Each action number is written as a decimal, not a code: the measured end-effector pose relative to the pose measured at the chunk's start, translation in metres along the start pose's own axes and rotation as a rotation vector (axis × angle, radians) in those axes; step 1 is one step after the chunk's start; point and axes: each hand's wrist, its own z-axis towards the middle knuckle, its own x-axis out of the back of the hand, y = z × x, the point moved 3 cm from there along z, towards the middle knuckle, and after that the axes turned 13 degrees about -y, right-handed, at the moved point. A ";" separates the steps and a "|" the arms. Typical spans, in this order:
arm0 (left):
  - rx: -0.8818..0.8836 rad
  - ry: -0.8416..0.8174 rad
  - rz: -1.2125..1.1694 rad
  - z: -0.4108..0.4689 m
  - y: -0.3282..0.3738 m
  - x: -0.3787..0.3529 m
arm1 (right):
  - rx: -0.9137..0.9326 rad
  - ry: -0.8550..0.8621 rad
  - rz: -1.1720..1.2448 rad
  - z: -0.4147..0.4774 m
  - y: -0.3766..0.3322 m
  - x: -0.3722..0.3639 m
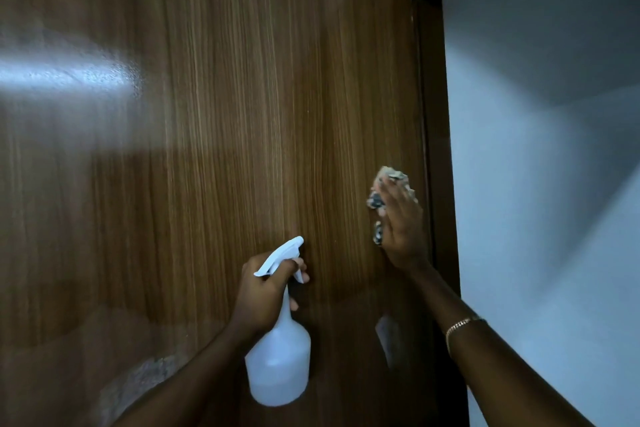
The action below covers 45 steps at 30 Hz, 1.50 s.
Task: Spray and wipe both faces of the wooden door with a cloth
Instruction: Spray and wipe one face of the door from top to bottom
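Note:
A brown wood-grain door (225, 114) fills most of the head view. My left hand (265, 291) grips the neck of a white spray bottle (278, 360), its nozzle pointing up toward the door face. My right hand (401, 225) presses a crumpled patterned cloth (382, 198) flat against the door near its right edge. The cloth shows above and to the left of my fingers; the rest of it is hidden under my palm.
A dark door frame (440, 149) runs down just right of the cloth. A white wall (554, 184) stands to the right of the frame. A bright glare patch (69, 76) lies on the door's left side. My right wrist wears a thin bracelet (460, 324).

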 end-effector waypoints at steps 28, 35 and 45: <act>0.084 0.078 0.064 -0.057 -0.056 -0.051 | -0.196 -0.326 -0.054 -0.219 -0.032 -0.061; 0.031 0.120 0.146 -0.110 -0.095 -0.074 | -0.470 -0.218 0.268 -0.226 -0.008 -0.036; 0.033 0.189 0.273 -0.145 -0.115 -0.066 | -0.618 0.066 0.222 -0.163 -0.032 -0.023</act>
